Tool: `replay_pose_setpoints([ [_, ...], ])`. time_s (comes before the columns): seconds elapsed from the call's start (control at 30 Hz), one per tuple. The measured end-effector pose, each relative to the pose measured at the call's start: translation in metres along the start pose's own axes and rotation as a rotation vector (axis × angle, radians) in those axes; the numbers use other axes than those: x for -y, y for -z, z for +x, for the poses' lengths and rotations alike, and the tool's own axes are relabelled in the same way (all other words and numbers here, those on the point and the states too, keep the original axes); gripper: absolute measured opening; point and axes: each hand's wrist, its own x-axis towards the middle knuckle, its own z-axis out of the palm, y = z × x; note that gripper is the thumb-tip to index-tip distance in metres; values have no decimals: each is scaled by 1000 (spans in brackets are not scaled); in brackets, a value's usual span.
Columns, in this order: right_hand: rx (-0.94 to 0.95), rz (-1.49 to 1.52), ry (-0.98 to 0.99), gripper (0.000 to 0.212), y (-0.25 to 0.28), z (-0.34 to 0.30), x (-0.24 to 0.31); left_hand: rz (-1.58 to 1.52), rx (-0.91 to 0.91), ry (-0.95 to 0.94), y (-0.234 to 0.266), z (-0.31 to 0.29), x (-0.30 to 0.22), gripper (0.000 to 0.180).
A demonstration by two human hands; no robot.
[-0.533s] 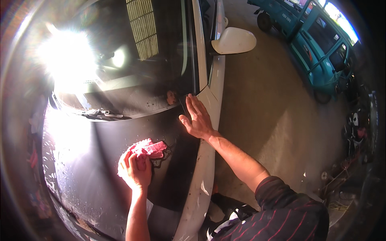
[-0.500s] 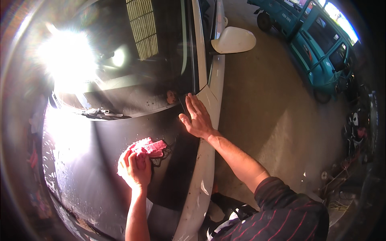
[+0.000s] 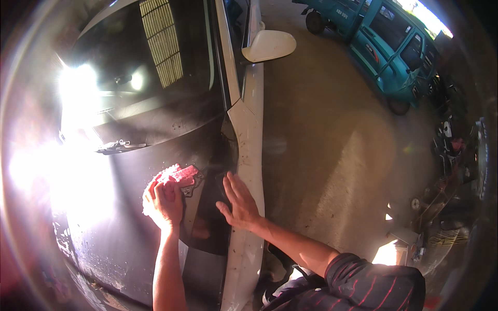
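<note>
My left hand [image 3: 164,203] grips a pink soapy sponge [image 3: 179,174] and presses it on the dark wet hood [image 3: 129,228] of a car. My right hand [image 3: 237,201] lies flat with fingers spread on the hood's right edge, beside the white fender [image 3: 250,150]. The sponge sits just below the windscreen [image 3: 150,88], near a wiper arm [image 3: 116,146]. Foam and droplets cover the hood's lower left part.
A white side mirror [image 3: 270,45] sticks out at the top. To the right lies a bare concrete floor [image 3: 332,155]. A teal three-wheeled vehicle [image 3: 394,46] stands at the back right, with clutter along the right rim. Strong sun glare hides the left side.
Both hands have slid down the hood toward me, the sponge with the left one. My right hand moved from near the windscreen corner to lower on the hood's edge.
</note>
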Motion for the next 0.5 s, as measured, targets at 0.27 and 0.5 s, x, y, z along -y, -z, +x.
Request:
replay_pose_setpoints([
  [0.27, -77, -64, -56, 86, 14, 95, -51, -12, -11, -15, -6, 0, -4, 37],
  [0.5, -30, -17, -9, 86, 7, 55, -42, -1, 17, 20, -1, 2, 2, 32],
])
